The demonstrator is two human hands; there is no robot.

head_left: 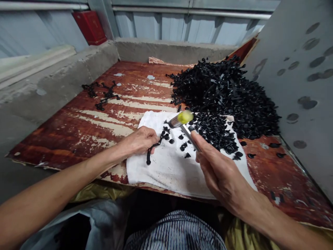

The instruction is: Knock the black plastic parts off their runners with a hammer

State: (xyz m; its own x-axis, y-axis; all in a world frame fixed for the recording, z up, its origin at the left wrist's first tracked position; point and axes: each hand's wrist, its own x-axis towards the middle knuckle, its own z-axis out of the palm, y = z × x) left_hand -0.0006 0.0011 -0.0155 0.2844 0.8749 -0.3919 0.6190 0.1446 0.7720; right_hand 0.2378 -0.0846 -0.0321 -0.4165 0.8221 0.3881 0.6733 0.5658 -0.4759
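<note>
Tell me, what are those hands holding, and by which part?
The right hand grips a yellow-faced hammer by its handle; the left hand holds a knobbed black strip near its middle.

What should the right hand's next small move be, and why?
Probably a light tap with the hammer on the black strip's far end: the right hand holds the hammer over the white cloth, its head near that end, while the left hand grips the strip, fingers apart from the head.

The scuffed red-brown tabletop [59, 135] has a white cloth [169, 177] spread at its near edge, black parts [210, 81] heaped up right, and black strips [108, 95] lying over at left!
</note>
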